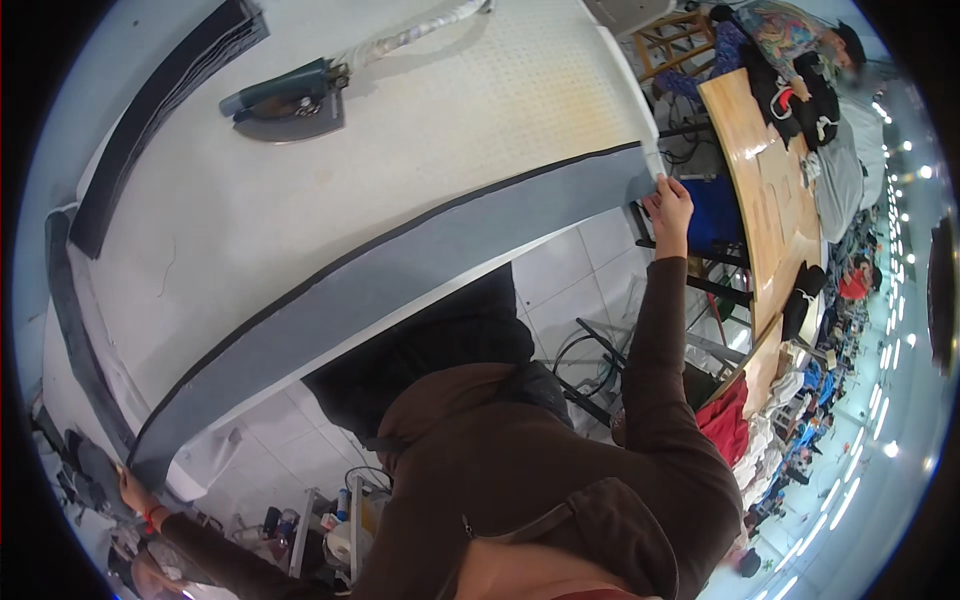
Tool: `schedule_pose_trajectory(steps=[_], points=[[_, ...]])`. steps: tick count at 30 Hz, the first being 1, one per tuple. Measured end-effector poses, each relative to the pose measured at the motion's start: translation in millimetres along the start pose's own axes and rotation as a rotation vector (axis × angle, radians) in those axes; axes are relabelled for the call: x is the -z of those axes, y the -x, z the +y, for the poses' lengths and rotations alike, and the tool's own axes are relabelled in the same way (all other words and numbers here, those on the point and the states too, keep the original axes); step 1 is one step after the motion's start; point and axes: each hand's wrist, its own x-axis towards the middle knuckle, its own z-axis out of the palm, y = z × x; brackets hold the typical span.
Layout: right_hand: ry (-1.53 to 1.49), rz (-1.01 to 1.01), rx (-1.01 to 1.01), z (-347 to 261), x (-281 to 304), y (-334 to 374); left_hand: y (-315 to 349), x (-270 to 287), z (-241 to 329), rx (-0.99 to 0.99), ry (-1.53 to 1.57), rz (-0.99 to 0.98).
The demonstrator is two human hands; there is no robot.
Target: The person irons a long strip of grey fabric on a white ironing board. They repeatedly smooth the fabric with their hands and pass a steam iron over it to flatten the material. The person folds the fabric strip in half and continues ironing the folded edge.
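A long grey fabric strip with a black far edge lies stretched along the near edge of the white padded ironing table. At its right end, by the table's corner, my right hand pinches the cloth between thumb and fingers. My left hand, with a red band at the wrist, is closed on the opposite end at the table's lower left corner; its fingertips are small and partly hidden. Farther back on the table rests an iron with a dark green handle and a wrapped cord.
A stack of dark strips lies at the table's far left, and another dark strip hangs along the left edge. On the right stands a wooden table, where another person handles black cloth. Below the strip, black cloth hangs near my body.
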Motion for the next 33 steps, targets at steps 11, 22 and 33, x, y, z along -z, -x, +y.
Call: schedule_pose_trajectory(steps=[11, 22, 33], points=[[0.357, -0.141, 0.141, -27, -13, 11, 14, 7, -4, 0.039, -0.125, -0.028], [0.879, -0.437, 0.316, -41, -51, -52, 19, 16, -57, -0.223, 0.229, -0.105], [0.747, -0.437, 0.337, -62, -31, -96, 100, 2, -9, -0.160, 0.433, -0.180]])
